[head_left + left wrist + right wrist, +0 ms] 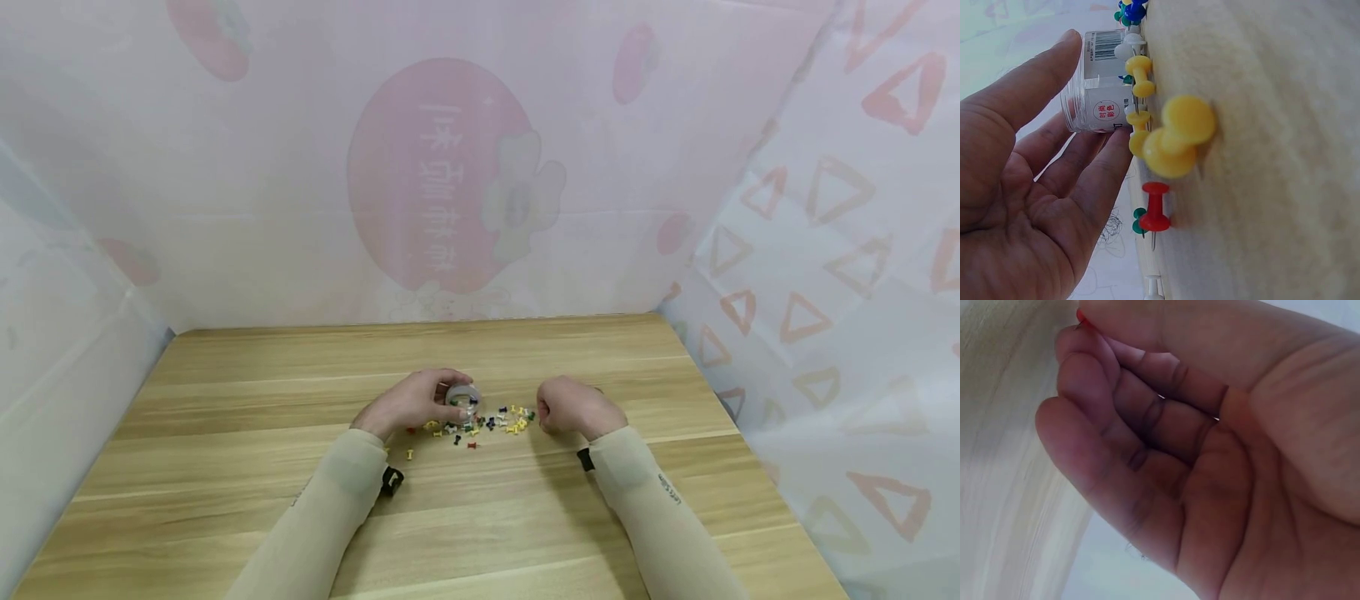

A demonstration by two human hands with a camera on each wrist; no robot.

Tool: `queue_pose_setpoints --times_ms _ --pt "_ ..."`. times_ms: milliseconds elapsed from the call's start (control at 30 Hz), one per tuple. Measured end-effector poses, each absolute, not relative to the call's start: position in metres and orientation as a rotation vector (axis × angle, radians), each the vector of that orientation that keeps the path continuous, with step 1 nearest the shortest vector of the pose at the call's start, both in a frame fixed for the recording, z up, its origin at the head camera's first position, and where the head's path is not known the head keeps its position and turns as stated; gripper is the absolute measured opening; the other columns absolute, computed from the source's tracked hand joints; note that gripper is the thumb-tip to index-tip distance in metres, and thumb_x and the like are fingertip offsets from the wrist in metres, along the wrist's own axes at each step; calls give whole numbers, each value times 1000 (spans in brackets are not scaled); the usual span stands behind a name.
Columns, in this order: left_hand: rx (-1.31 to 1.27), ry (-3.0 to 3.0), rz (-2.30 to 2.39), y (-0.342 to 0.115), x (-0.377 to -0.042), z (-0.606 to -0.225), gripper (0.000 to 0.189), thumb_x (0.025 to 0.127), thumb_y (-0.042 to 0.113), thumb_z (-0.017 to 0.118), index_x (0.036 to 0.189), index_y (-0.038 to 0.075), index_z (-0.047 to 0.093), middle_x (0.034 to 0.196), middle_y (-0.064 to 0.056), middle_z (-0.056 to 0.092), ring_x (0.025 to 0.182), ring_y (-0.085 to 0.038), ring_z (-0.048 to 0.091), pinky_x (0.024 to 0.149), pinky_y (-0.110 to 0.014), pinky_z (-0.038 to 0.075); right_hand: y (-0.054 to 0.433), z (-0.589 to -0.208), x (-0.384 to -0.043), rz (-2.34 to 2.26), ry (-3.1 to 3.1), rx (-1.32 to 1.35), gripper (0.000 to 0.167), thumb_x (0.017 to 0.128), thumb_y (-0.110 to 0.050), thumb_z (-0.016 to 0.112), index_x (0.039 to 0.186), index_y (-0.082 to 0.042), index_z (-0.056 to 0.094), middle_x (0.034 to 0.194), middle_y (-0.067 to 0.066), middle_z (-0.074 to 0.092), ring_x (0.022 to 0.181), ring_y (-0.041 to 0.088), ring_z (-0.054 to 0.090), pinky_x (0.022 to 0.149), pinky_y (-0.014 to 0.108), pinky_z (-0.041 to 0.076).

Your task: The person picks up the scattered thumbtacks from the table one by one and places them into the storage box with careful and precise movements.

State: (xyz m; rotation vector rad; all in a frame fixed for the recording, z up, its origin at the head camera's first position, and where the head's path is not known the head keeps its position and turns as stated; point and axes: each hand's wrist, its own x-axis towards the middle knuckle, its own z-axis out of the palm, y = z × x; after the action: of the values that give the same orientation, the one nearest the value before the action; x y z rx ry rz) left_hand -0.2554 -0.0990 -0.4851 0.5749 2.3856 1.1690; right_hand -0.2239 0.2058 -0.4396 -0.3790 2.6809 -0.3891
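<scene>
My left hand (411, 403) grips a small clear plastic jar (465, 392) between thumb and fingers, near the middle of the table. Seen in the left wrist view, the jar (1102, 94) bears a printed barcode label, and its threaded rim faces away from the tabletop. Scattered push pins lie close beside it, among them a red push pin (1155, 206) and a large-looking yellow push pin (1179, 134). To the right of the pile, my right hand (573, 407) has its fingers curled. Its thumb and index finger pinch a red push pin (1080, 317), mostly hidden by the thumb.
Push pins in yellow, white, blue and green spread over the wooden table (480, 517) between the hands. A lone yellow push pin (410, 455) lies nearer the left sleeve. Printed cloth walls (300, 250) stand along the table's back and sides.
</scene>
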Motion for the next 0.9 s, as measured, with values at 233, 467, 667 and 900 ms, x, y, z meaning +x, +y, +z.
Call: queue_pose_setpoints --times_ms 233,467,667,900 --pt "572 2378 1179 -99 -254 -483 65 107 21 90 166 10 65 153 -15 77 140 -33 75 111 -49 64 205 -439 -226 -429 2683 -404 28 99 9 67 82 -12 67 79 -1 62 69 13 53 64 28 45" --pt "571 2382 1182 -99 -253 -482 65 106 20 90 165 10 66 152 -16 77 140 -34 74 114 -52 63 201 -441 -231 -413 2732 -498 25 105 3 70 88 -14 70 86 0 69 77 14 61 72 30 51" --pt "573 2387 1174 -99 -253 -481 64 106 21 91 164 10 66 152 -17 77 140 -35 74 113 -52 63 197 -441 -231 -450 2759 -556 21 105 1 73 91 -14 71 89 0 70 80 14 61 76 32 53" --pt "581 2396 1167 -98 -254 -481 63 106 21 91 164 10 67 151 -15 78 138 -32 75 109 -48 64 194 -439 -231 -526 2766 -582 13 107 -4 76 96 -12 74 89 0 71 78 13 61 75 32 52"
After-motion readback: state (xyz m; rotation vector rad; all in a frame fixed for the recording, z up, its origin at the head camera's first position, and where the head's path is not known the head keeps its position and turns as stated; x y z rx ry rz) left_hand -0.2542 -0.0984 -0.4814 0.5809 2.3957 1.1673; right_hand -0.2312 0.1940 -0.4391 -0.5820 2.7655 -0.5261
